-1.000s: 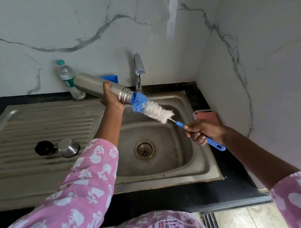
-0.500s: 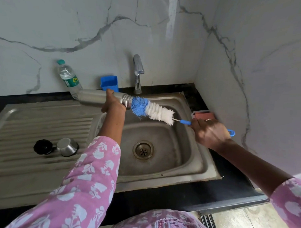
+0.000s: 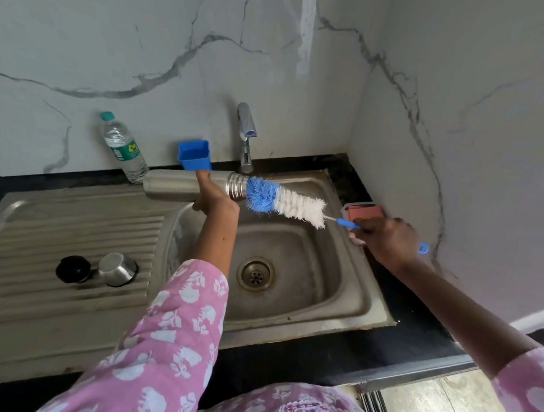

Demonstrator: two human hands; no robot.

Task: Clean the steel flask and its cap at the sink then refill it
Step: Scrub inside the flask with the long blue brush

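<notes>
Evidently the job is at the scrubbing stage. The left hand [image 3: 214,197] has its grip closed round the steel flask [image 3: 172,188], holding it level above the sink [image 3: 369,301] at about eleven o'clock from the drain [image 3: 255,273], mouth towards three o'clock. The right hand [image 3: 386,240] has its grip closed on the handle of the bottle brush [image 3: 286,201]. The brush's blue tip is at the flask's mouth and most of the bristles are outside.

I judge the flask's inside half-cleaned at best. The steel cap [image 3: 117,268] and black stopper [image 3: 73,269] lie touching on the drainboard at nine o'clock, with washing likely still ahead. No water shows at the tap [image 3: 245,134], so rinsing and refilling remain.

Counted: one flask, one cap, one stopper, one brush, one tap, one plastic water bottle [image 3: 124,148], one blue cup [image 3: 194,155] and one pink box [image 3: 364,212] on the worktop [image 3: 414,334].
</notes>
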